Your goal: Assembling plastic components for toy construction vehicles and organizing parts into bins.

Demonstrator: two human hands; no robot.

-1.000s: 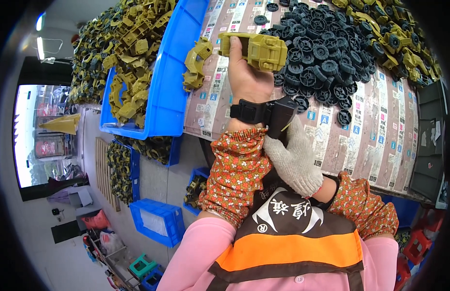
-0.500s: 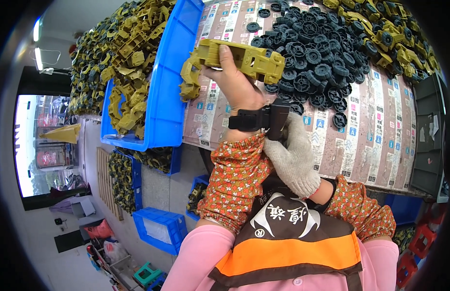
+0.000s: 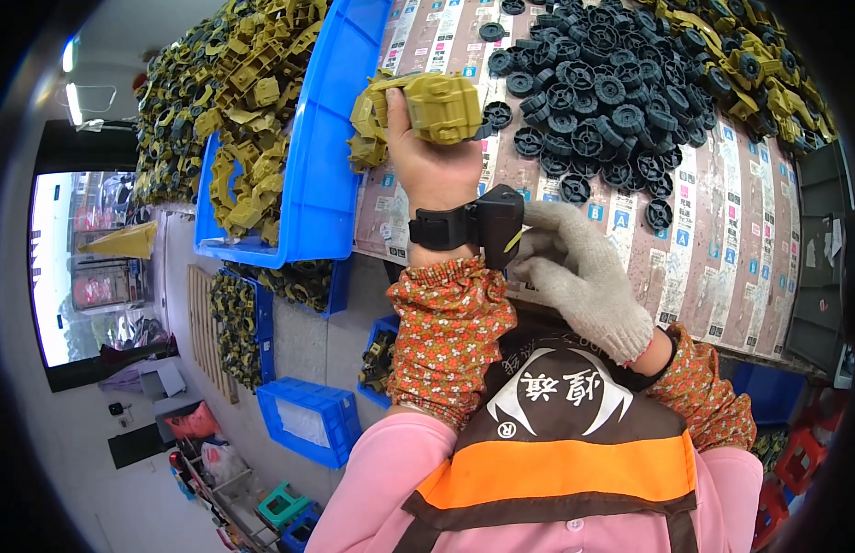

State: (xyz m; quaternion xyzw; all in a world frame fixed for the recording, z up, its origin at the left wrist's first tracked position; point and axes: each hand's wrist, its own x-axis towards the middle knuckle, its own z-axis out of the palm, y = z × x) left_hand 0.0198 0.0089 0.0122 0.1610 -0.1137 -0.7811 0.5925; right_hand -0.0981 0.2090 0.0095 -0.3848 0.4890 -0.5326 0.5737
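Observation:
My left hand (image 3: pixel 434 166), bare, is wrapped round a yellow plastic toy vehicle body (image 3: pixel 436 109) above the table, thumb across its side. More yellow plastic (image 3: pixel 370 124) shows beside the thumb; whether it is a separate piece I cannot tell. On my left wrist sits a black strapped device (image 3: pixel 496 226). My right hand (image 3: pixel 593 276), in a white knit glove, is right beside that device. Its fingers curl inward, with the tips close to the device's edge; what they hold, if anything, is hidden. Beyond my hands lies a heap of dark toy wheels (image 3: pixel 598 92).
A blue crate (image 3: pixel 330 175) with yellow toy parts borders the left of the paper-covered table (image 3: pixel 713 276). Yellow vehicles with wheels (image 3: pixel 750 69) are piled at far right, near a grey crate (image 3: pixel 822 249). Blue bins (image 3: pixel 307 417) stand on the floor at left.
My left hand has shifted slightly left and turned the vehicle body, so it points more towards me. The gloved right hand has turned and its fingers have loosened, still beside the wrist device.

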